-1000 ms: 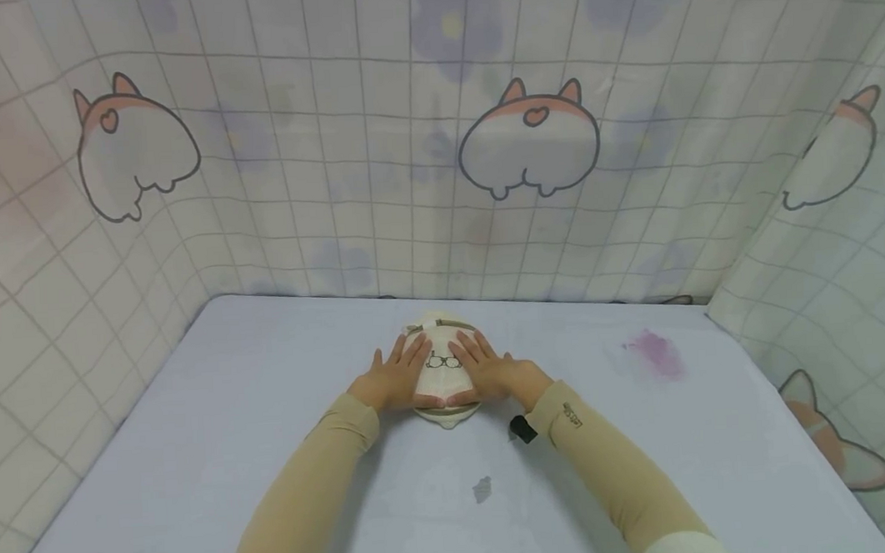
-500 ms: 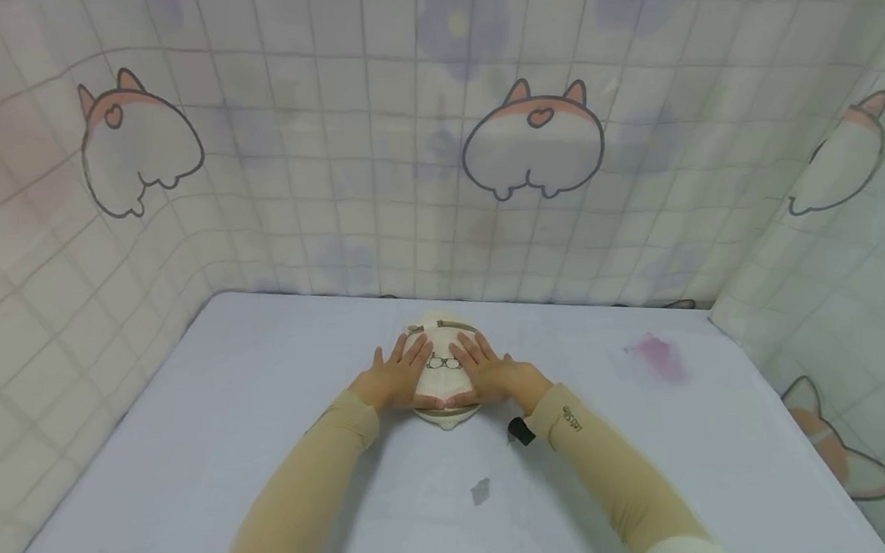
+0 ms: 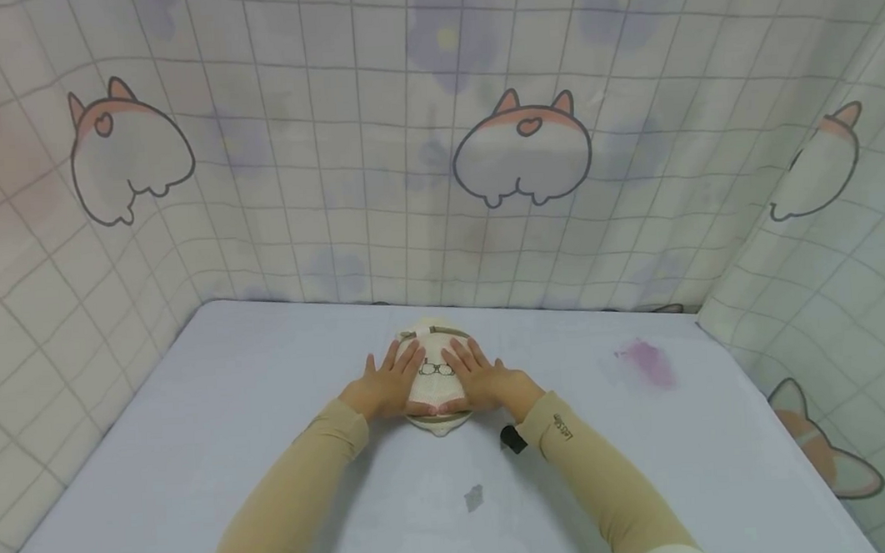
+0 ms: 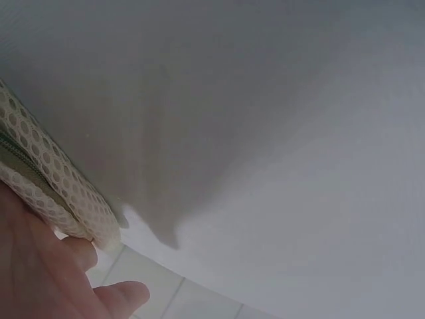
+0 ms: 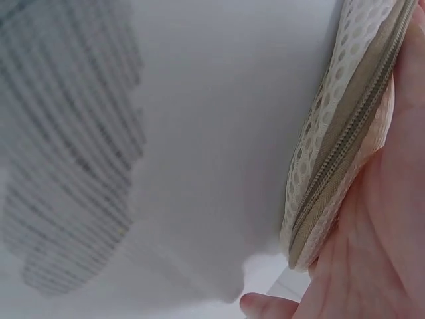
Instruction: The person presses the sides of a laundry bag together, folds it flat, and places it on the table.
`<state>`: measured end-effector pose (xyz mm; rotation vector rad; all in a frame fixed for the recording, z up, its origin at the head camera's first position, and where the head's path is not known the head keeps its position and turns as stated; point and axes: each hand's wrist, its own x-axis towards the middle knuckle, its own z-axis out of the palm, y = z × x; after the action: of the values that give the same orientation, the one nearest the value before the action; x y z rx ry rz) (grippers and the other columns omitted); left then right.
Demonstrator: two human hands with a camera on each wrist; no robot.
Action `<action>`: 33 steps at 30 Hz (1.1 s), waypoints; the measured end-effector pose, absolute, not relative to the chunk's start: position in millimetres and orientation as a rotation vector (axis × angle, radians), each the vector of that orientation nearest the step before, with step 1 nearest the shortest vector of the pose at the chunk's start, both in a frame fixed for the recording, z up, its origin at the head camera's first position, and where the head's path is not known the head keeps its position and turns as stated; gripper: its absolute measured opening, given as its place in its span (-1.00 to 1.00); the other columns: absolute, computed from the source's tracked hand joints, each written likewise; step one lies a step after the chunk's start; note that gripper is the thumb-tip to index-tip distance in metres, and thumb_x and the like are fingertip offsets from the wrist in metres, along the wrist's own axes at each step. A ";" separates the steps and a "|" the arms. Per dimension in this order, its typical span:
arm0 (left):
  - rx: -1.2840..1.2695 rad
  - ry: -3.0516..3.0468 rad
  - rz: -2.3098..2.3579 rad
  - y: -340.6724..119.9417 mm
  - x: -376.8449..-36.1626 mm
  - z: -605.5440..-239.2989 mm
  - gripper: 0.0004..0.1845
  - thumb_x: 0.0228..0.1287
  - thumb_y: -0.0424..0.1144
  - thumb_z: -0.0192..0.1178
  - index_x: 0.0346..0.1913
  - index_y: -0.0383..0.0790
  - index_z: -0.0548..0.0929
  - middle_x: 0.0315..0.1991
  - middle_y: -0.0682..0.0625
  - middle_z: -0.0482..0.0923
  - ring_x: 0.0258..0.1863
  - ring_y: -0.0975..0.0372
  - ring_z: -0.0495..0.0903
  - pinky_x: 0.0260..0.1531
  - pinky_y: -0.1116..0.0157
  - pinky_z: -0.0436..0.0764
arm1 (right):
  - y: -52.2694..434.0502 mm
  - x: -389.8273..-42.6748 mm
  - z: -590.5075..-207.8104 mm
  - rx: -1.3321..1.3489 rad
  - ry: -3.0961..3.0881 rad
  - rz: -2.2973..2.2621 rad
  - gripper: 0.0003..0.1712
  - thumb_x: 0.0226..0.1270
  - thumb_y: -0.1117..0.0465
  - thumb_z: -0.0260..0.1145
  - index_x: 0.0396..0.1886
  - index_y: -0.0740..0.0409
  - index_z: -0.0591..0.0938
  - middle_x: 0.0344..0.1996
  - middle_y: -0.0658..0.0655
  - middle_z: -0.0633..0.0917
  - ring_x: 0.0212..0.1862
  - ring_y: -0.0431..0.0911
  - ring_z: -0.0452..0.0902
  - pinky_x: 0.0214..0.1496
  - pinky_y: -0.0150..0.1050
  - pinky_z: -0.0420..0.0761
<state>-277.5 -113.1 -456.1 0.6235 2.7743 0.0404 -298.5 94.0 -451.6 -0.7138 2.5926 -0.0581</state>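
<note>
A round cream mesh pouch [image 3: 435, 367] with a printed glasses motif and a beige zipper lies on the pale lavender table [image 3: 232, 421], in the middle toward the back. My left hand [image 3: 384, 384] lies flat on its left side and my right hand [image 3: 485, 379] flat on its right side, fingers straight and spread, thumbs meeting near the front. In the left wrist view the pouch's mesh edge [image 4: 46, 179] lies under my left hand [image 4: 40, 266]. In the right wrist view the zipper edge of the pouch [image 5: 339, 133] lies against my right hand [image 5: 392, 226].
A printed curtain [image 3: 522, 147] with cartoon animals walls the table at the back and both sides. A pink stain [image 3: 645, 359] marks the cloth at the right and a small grey mark [image 3: 472, 498] lies near the front. A small black device [image 3: 513, 438] sits at my right wrist.
Both hands stay pressed flat on the pouch. Only the head view has shifted a little.
</note>
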 end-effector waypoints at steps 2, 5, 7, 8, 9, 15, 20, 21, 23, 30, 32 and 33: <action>0.632 2.778 0.049 -113.3 -277.9 -456.0 0.13 0.39 0.40 0.08 0.65 -0.29 -0.16 0.67 -0.18 -0.31 0.61 -0.16 -0.34 0.42 -0.36 -0.03 | 95.3 -297.5 -451.0 -0.724 2.604 -0.069 0.22 0.40 -0.45 0.13 0.69 0.00 -0.28 0.64 0.10 -0.43 0.61 0.10 -0.61 0.52 0.32 0.01; 0.650 2.782 0.071 -113.3 -278.4 -453.6 0.13 0.39 0.40 0.07 0.65 -0.30 -0.16 0.67 -0.19 -0.31 0.60 -0.17 -0.33 0.42 -0.37 -0.02 | 98.6 -297.6 -447.9 -0.756 2.616 -0.073 0.20 0.42 -0.44 0.12 0.70 0.03 -0.26 0.65 0.12 -0.39 0.62 0.12 -0.56 0.52 0.32 0.03; 0.657 2.783 0.087 -113.3 -278.6 -450.7 0.13 0.39 0.39 0.09 0.65 -0.31 -0.15 0.67 -0.19 -0.30 0.60 -0.18 -0.31 0.41 -0.38 -0.01 | 101.0 -298.9 -447.4 -0.781 2.623 -0.085 0.19 0.43 -0.44 0.11 0.70 0.03 -0.25 0.65 0.13 -0.36 0.62 0.13 -0.53 0.53 0.32 0.02; 0.661 2.784 0.085 -113.5 -278.7 -449.9 0.13 0.39 0.39 0.08 0.65 -0.30 -0.15 0.67 -0.18 -0.30 0.60 -0.17 -0.31 0.41 -0.38 0.00 | 102.1 -299.5 -447.2 -0.792 2.626 -0.084 0.19 0.43 -0.45 0.11 0.70 0.03 -0.25 0.65 0.13 -0.36 0.62 0.13 -0.52 0.53 0.31 0.00; 0.667 2.786 0.082 -113.8 -278.9 -449.4 0.13 0.39 0.40 0.07 0.65 -0.30 -0.15 0.67 -0.18 -0.30 0.60 -0.17 -0.30 0.41 -0.37 0.00 | 103.0 -300.1 -447.7 -0.800 2.631 -0.086 0.19 0.43 -0.45 0.10 0.70 0.03 -0.24 0.65 0.13 -0.35 0.62 0.13 -0.51 0.53 0.31 -0.01; 0.687 2.803 0.160 -116.9 -278.8 -448.3 0.13 0.37 0.37 0.14 0.65 -0.30 -0.12 0.66 -0.17 -0.29 0.60 -0.17 -0.28 0.39 -0.39 0.01 | 104.2 -300.7 -450.8 -0.839 2.680 -0.052 0.20 0.41 -0.49 0.07 0.70 0.06 -0.21 0.65 0.17 -0.30 0.63 0.15 -0.46 0.55 0.29 -0.09; 0.690 2.799 0.195 -120.6 -277.5 -450.1 0.15 0.35 0.37 0.16 0.65 -0.29 -0.13 0.66 -0.18 -0.29 0.60 -0.17 -0.28 0.37 -0.42 0.02 | 104.0 -297.0 -451.5 -0.938 2.715 -0.048 0.19 0.43 -0.46 0.09 0.69 0.15 -0.15 0.65 0.24 -0.25 0.63 0.18 -0.38 0.57 0.23 -0.08; 0.694 2.797 0.197 -121.0 -277.5 -450.1 0.15 0.35 0.37 0.15 0.65 -0.29 -0.13 0.66 -0.18 -0.29 0.60 -0.17 -0.28 0.37 -0.42 0.02 | 104.6 -296.2 -450.8 -0.958 2.722 -0.057 0.18 0.43 -0.45 0.10 0.68 0.17 -0.14 0.65 0.25 -0.24 0.63 0.17 -0.36 0.58 0.21 -0.08; 0.707 2.798 0.206 -121.8 -277.5 -449.5 0.14 0.36 0.37 0.15 0.65 -0.29 -0.13 0.66 -0.19 -0.29 0.60 -0.18 -0.27 0.37 -0.42 0.01 | 106.4 -294.8 -449.7 -1.000 2.730 -0.085 0.17 0.45 -0.41 0.13 0.68 0.21 -0.11 0.65 0.24 -0.21 0.63 0.16 -0.33 0.58 0.18 -0.08; 0.764 2.825 0.151 -123.7 -272.5 -449.9 0.10 0.40 0.38 0.08 0.66 -0.29 -0.13 0.66 -0.17 -0.28 0.61 -0.15 -0.24 0.39 -0.40 0.01 | 112.4 -292.7 -452.6 -1.164 2.703 -0.218 0.10 0.53 -0.27 0.15 0.65 0.33 -0.09 0.65 0.26 -0.12 0.63 0.18 -0.31 0.59 0.16 -0.09; 0.785 2.834 0.137 -124.3 -270.1 -448.9 0.09 0.42 0.37 0.06 0.65 -0.30 -0.12 0.66 -0.16 -0.26 0.61 -0.14 -0.22 0.39 -0.39 0.02 | 113.2 -292.9 -452.9 -1.178 2.699 -0.213 0.09 0.54 -0.27 0.13 0.65 0.32 -0.11 0.65 0.26 -0.13 0.63 0.18 -0.31 0.59 0.16 -0.10; 0.798 2.836 0.148 -124.4 -268.9 -448.4 0.07 0.43 0.35 0.06 0.65 -0.31 -0.11 0.66 -0.17 -0.24 0.60 -0.15 -0.20 0.38 -0.40 0.03 | 113.5 -293.2 -453.0 -1.178 2.698 -0.206 0.09 0.54 -0.28 0.13 0.65 0.32 -0.12 0.65 0.26 -0.14 0.63 0.17 -0.32 0.59 0.16 -0.10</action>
<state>-268.9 -124.4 -448.4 0.7983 2.8363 0.1475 -293.2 113.5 -453.0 -1.1782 2.6977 -0.2060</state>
